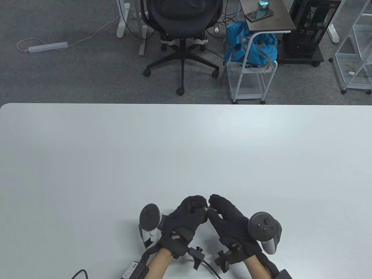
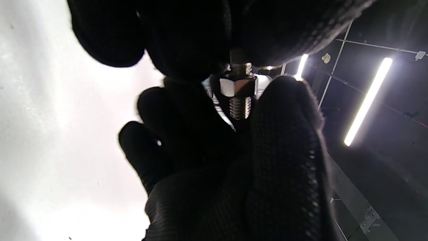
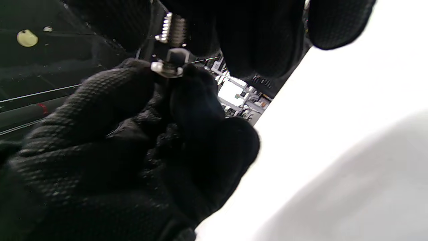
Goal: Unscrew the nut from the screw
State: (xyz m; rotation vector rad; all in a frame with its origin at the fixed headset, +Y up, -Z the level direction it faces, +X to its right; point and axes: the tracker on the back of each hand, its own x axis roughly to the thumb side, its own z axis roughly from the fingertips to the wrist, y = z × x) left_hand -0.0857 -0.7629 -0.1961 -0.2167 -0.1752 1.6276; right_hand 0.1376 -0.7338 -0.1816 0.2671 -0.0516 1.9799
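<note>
A small silver screw [image 1: 207,208] is held between my two gloved hands just above the white table, near its front edge. In the left wrist view a shiny hex nut [image 2: 238,87] sits on the screw, with bare thread [image 2: 240,107] sticking out below it. My left hand [image 1: 200,207] grips the screw's head end, which is hidden inside its fingers [image 2: 200,40]. My right hand [image 1: 214,207] pinches at the nut with thumb and finger [image 2: 287,110]. In the right wrist view the thread [image 3: 172,30] shows between the right fingers [image 3: 254,36], opposite the left fingers [image 3: 110,90].
The white table [image 1: 186,151] stretches wide around the hands. Beyond its far edge stand a black office chair [image 1: 181,26] and a white cart [image 1: 250,75] with a blue bag. Cables trail from both wrists at the front edge.
</note>
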